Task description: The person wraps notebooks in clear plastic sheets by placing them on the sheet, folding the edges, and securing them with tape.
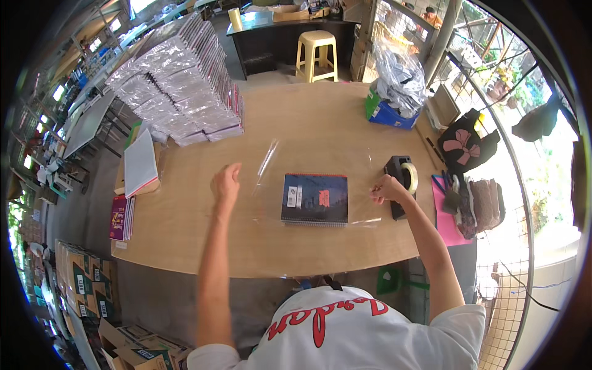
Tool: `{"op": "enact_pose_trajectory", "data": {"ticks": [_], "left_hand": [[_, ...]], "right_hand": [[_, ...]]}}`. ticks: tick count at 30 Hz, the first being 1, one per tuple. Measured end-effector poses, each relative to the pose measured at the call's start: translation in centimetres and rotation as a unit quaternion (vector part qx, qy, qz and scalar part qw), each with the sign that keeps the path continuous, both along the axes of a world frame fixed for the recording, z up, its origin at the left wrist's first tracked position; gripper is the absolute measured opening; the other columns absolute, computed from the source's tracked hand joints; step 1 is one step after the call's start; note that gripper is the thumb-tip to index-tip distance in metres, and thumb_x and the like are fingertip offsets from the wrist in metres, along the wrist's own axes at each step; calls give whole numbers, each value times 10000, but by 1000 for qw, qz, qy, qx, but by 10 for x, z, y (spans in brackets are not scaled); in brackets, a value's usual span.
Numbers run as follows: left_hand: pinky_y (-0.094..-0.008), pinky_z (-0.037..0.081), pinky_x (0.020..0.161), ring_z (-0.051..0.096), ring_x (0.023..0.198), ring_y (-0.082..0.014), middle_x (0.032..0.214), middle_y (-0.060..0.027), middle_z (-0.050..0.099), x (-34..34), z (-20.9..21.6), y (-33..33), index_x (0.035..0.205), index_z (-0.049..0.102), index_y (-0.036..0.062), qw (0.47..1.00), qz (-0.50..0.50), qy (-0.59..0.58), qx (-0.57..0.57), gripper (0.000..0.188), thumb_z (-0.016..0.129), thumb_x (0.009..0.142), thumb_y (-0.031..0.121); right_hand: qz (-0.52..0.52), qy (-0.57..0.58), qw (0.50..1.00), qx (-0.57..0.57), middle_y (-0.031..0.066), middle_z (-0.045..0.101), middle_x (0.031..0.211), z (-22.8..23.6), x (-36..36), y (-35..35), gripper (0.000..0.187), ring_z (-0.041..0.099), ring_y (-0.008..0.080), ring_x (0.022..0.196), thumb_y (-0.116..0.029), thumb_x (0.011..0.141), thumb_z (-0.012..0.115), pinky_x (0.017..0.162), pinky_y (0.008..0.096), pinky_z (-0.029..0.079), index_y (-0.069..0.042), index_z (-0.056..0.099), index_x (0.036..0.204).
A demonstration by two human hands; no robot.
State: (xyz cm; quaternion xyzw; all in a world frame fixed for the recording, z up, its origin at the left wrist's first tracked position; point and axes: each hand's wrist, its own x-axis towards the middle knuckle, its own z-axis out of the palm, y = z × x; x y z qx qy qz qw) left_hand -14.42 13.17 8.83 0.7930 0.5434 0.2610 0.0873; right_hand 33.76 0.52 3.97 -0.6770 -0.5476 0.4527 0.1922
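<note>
Notebook [315, 197], one, dark cover, lies mid-bench [203, 234] on a clear plastic sheet [271, 161], not yet wrapped. Left hand [226, 183] rests loosely curled at the sheet's left edge; right hand [387, 188] fingers pinch closed, likely on tape, beside one tape dispenser [402, 177]. Stack of wrapped notebooks [179, 92] far left looks done.

Notebook [314, 197] lies at the centre of the surface [308, 123], on a clear film sheet [271, 163]; tape dispenser [402, 179] to its right; wrapped notebook stacks [179, 86] at the far left; stool [316, 54] behind the surface.
</note>
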Motion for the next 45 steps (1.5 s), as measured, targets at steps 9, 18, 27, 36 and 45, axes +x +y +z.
{"op": "enact_pose_trajectory", "data": {"ticks": [9,18,27,36,45], "left_hand": [[-516,337,1010,436,1249,-335,1428,-132,414,122,-79,-157,1390,523,329,974,-221,54,-8,586,685,837,439],[-584,306,1035,367,1307,-418,1480,-192,340,127,-78,-146,1450,438,404,966,-237,92,-53,672,673,829,503],[-659,234,1095,248,1412,-473,1553,-209,232,110,-84,-161,1485,370,435,959,-232,115,-113,725,677,832,512],[-642,217,1111,218,1438,-442,1571,-179,221,114,-83,-158,1480,371,446,960,-228,109,-118,723,677,828,513],[-634,224,1101,251,1421,-414,1546,-157,256,115,-88,-161,1455,413,452,966,-211,90,-117,689,681,824,522]], "right_hand": [[26,-51,990,-130,86,715,750,-24,19,35,169,696,157,647,-166,832,756,563,283,544,-5,726,871],[136,-141,979,54,238,703,990,-45,-107,142,656,671,403,947,-646,905,499,852,477,511,-45,743,1003],[174,-131,976,-2,267,695,959,-48,-124,155,695,668,422,909,-657,918,467,833,474,507,-22,733,1015],[-68,-307,868,385,141,626,1023,-111,-101,200,77,601,309,1030,-109,751,635,859,485,446,-51,670,787],[101,-110,983,108,114,691,880,-29,-66,256,153,668,288,836,-131,668,717,714,397,514,-60,674,796]]}}
